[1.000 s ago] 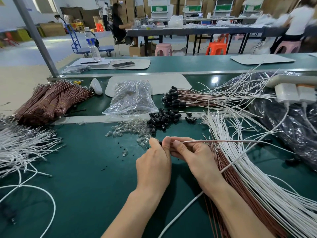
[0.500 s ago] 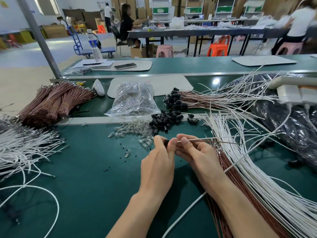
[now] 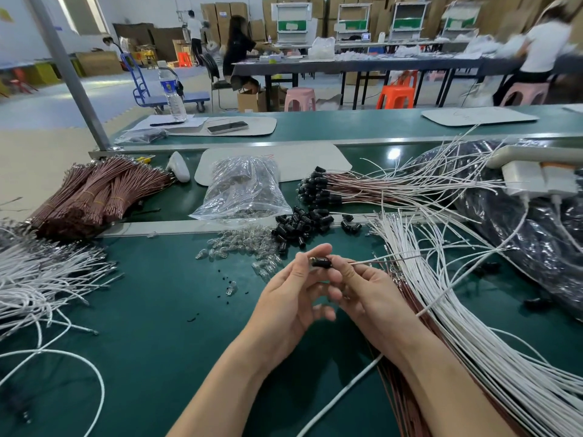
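Right hand (image 3: 372,298) pinches the black socket (image 3: 321,262) in a tight grip, with its wire pair (image 3: 388,259) trailing off to the right. Left hand (image 3: 293,294) nips the socket's free end, just left of that grip. Best to push straight along the wires, seat them fully and avoid twisting.

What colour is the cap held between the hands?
Black cap, with a small metal tip at its left end; head view.
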`<state>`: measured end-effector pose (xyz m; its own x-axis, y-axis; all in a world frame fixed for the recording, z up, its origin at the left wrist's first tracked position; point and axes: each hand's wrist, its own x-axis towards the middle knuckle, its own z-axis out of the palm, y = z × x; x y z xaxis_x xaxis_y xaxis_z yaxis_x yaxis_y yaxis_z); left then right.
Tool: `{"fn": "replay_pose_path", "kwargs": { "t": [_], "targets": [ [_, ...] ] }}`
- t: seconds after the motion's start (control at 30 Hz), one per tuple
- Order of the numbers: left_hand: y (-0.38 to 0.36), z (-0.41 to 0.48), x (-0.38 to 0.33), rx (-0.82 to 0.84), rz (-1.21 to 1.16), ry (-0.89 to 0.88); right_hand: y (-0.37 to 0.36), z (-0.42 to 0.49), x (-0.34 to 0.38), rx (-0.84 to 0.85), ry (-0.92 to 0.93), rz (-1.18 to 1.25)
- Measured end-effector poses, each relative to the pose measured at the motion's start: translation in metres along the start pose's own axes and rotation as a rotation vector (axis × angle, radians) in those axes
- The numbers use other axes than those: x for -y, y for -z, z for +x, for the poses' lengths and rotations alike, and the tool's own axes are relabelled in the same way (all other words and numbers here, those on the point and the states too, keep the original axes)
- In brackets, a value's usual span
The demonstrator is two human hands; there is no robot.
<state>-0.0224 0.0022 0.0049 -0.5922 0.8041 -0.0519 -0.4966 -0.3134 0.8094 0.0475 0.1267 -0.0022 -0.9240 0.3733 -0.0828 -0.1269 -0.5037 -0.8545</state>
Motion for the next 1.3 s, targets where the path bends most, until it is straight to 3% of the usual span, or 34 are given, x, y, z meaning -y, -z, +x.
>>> {"fn": "replay_pose_path", "kwargs": {
  "t": [0.17,0.63,0.77,0.9,1.07,1.2,1.3],
  "targets": [
    [0.004,0.002,-0.004,0.045,-0.037,0.051,0.004,0.001,0.0,-0.042,-0.016,-0.047],
    [0.005,0.004,-0.001,-0.022,-0.117,0.077,0.005,0.0,-0.001,0.089,0.007,-0.08],
    [0.002,0.008,0.002,-0.096,-0.113,0.051,0.001,0.001,-0.003,-0.013,0.082,-0.122],
    [0.01,0.011,-0.009,-0.238,-0.14,-0.032,0.004,0.002,0.012,-0.235,0.166,-0.022],
    [0.019,0.012,-0.033,-0.25,0.127,-0.237,0.007,0.001,0.05,-0.203,0.251,-0.174],
    [-0.001,0.06,-0.065,-0.246,0.576,-0.36,0.008,0.029,0.109,-0.1,0.336,-0.216],
    [-0.023,0.117,-0.088,-0.274,0.797,-0.421,0.021,0.07,0.153,-0.143,0.327,-0.209]
  ]
}}
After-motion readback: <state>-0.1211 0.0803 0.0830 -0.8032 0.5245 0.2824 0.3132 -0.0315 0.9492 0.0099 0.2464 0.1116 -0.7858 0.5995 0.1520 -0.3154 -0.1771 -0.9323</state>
